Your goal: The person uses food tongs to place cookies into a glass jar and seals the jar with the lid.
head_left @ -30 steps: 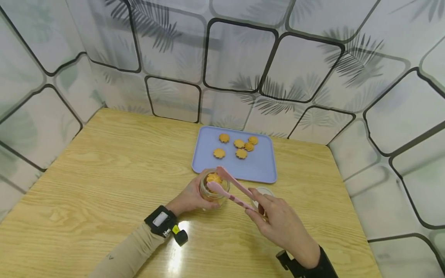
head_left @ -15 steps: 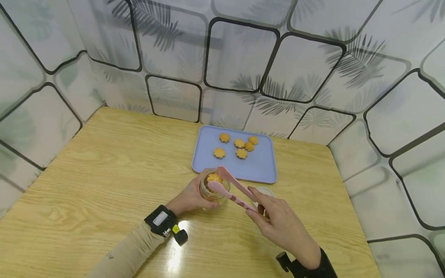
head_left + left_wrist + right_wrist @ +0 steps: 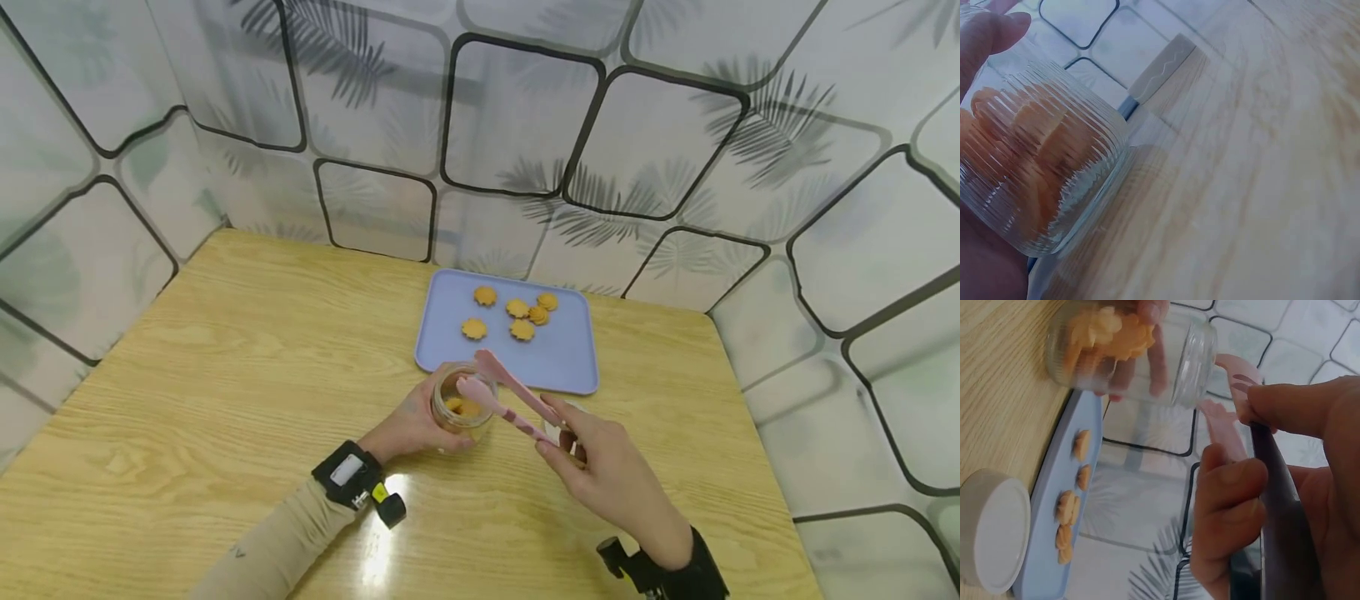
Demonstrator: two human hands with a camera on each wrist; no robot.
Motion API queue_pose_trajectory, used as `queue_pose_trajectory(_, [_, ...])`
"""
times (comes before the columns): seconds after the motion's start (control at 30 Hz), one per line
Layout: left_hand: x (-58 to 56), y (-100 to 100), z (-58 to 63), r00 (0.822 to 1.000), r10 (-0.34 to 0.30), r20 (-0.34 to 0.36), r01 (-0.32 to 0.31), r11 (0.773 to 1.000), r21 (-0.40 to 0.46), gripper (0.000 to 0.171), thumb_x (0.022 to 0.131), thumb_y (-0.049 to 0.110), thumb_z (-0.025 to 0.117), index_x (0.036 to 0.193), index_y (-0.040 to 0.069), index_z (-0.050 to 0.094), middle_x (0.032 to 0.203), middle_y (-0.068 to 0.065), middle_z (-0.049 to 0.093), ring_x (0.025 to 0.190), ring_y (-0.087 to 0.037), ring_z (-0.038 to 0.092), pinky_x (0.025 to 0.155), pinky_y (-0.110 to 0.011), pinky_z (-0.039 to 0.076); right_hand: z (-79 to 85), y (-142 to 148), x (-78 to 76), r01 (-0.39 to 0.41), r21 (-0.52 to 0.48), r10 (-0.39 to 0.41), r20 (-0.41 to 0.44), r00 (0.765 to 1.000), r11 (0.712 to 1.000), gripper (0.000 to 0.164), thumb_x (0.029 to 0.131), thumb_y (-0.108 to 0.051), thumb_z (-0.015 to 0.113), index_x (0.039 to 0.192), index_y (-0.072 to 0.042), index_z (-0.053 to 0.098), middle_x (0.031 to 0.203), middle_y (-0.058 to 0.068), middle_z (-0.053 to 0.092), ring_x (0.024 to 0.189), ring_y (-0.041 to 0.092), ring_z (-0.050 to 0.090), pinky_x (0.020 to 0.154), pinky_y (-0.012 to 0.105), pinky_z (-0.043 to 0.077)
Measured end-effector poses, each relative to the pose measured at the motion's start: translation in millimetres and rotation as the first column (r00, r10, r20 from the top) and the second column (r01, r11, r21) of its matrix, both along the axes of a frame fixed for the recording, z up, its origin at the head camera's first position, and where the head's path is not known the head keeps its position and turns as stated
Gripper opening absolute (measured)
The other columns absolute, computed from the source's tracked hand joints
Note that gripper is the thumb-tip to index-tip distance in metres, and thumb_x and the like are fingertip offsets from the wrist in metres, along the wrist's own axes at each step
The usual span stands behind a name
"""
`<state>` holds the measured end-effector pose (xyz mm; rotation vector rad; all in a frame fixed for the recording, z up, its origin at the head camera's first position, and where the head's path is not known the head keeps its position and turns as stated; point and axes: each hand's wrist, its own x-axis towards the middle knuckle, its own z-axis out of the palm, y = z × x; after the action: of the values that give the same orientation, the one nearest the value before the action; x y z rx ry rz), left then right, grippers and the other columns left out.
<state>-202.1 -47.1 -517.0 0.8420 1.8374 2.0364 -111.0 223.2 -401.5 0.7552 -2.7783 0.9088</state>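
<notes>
My left hand (image 3: pixel 418 423) grips a ribbed glass jar (image 3: pixel 460 423) that stands on the table. Several flower-shaped cookies (image 3: pixel 1035 140) lie inside, low in the jar. A pair of pink tongs (image 3: pixel 517 408) is in my right hand (image 3: pixel 611 471), thumb and fingers around the arms. Parted and with nothing between them, the tong tips (image 3: pixel 1232 365) are over the jar's mouth. Behind the jar, a blue tray (image 3: pixel 555 362) carries several more cookies (image 3: pixel 474 329).
A white round lid (image 3: pixel 1000 531) lies on the wooden table (image 3: pixel 300 333) right of the jar, partly covered by my right hand in the head view. Patterned curtain panels (image 3: pixel 517 117) stand along the table's back and sides.
The cookie that was between the tong tips at the jar's mouth has dropped into the jar. The tongs have risen slightly. My left hand and the jar stay in place.
</notes>
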Motion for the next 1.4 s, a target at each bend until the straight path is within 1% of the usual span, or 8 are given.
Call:
queue_pose_trajectory(0.07, [-0.6,1,-0.2,1.000,0.007,-0.011,-0.007,1.000,-0.002,0.092,0.067,-0.005,0.089,0.146,0.014,0.046,0.138,-0.020,0.057,0.130,-0.026,0.053,0.106,-0.026,0.047,-1.8,3,-6.7,0.022,-0.016,-0.022,-0.021,1.000,1.000,0.048,0.095,-0.012,0.072,0.141,-0.007,0.059,0.073,-0.011,0.057,0.049,-0.005,0.032,0.044,0.017,0.033])
queue_pose_trajectory(0.2, [-0.2,1,-0.6,1.000,-0.005,-0.003,0.005,1.000,0.017,0.091,0.067,-0.007,0.089,0.146,0.011,0.046,0.137,-0.025,0.056,0.131,-0.038,0.052,0.101,-0.028,0.051,-8.7,13,-22.3,0.076,-0.011,-0.077,-0.084,0.993,0.997,0.043,0.096,-0.010,0.071,0.137,-0.001,0.061,0.073,-0.006,0.060,0.049,-0.002,0.036,0.045,0.019,0.035])
queue_pose_trajectory(0.37, [0.1,2,-0.5,1.000,-0.005,0.003,0.005,0.999,0.033,0.090,0.068,-0.006,0.089,0.145,0.012,0.047,0.137,-0.027,0.055,0.131,-0.039,0.051,0.103,-0.027,0.049,-24.7,25,-49.8,0.191,0.068,-0.182,-0.120,0.976,0.979,0.042,0.096,-0.015,0.071,0.134,0.002,0.062,0.072,0.001,0.062,0.054,0.005,0.041,0.049,0.022,0.035])
queue_pose_trajectory(0.5, [0.7,3,-0.4,1.000,-0.021,0.016,0.020,0.999,0.031,0.091,0.069,-0.005,0.088,0.147,0.013,0.046,0.139,-0.024,0.055,0.132,-0.036,0.050,0.103,-0.028,0.050,-41.7,35,-70.7,0.291,0.154,-0.283,-0.072,0.956,0.944,0.047,0.096,-0.020,0.070,0.135,0.005,0.060,0.069,0.004,0.059,0.054,0.011,0.041,0.047,0.025,0.032])
queue_pose_trajectory(0.7, [-0.1,4,-1.5,1.000,-0.021,0.009,0.020,0.999,0.032,0.090,0.070,-0.005,0.088,0.147,0.013,0.045,0.138,-0.022,0.055,0.132,-0.035,0.051,0.103,-0.028,0.050,-59.6,44,-92.4,0.339,0.195,-0.352,0.039,0.935,0.920,0.050,0.098,-0.027,0.066,0.137,0.003,0.058,0.069,0.004,0.056,0.056,0.015,0.045,0.049,0.028,0.032])
queue_pose_trajectory(0.9, [-0.9,2,-1.1,1.000,-0.008,0.006,0.008,1.000,0.019,0.090,0.068,-0.005,0.089,0.146,0.013,0.046,0.138,-0.022,0.056,0.132,-0.035,0.051,0.104,-0.028,0.049,-63.1,41,-102.3,0.345,0.219,-0.373,0.101,0.922,0.913,0.052,0.098,-0.032,0.064,0.140,-0.001,0.056,0.072,0.005,0.057,0.060,0.017,0.047,0.050,0.029,0.034])
queue_pose_trajectory(1.1, [-0.9,0,0.3,1.000,0.000,-0.004,0.000,1.000,-0.004,0.091,0.069,-0.003,0.090,0.147,0.015,0.046,0.137,-0.018,0.057,0.133,-0.034,0.050,0.105,-0.027,0.047,-61.4,35,-103.9,0.347,0.243,-0.386,0.137,0.912,0.906,0.055,0.098,-0.034,0.063,0.143,-0.002,0.054,0.074,0.005,0.058,0.061,0.018,0.048,0.050,0.030,0.035])
queue_pose_trajectory(1.4, [-0.1,0,0.7,1.000,-0.004,0.005,0.004,1.000,-0.008,0.090,0.069,-0.001,0.090,0.147,0.017,0.047,0.139,-0.021,0.056,0.134,-0.035,0.049,0.105,-0.027,0.047,-63.5,30,-104.5,0.327,0.311,-0.383,0.141,0.913,0.893,0.055,0.100,-0.033,0.062,0.144,-0.002,0.054,0.073,0.005,0.058,0.061,0.018,0.050,0.048,0.030,0.035])
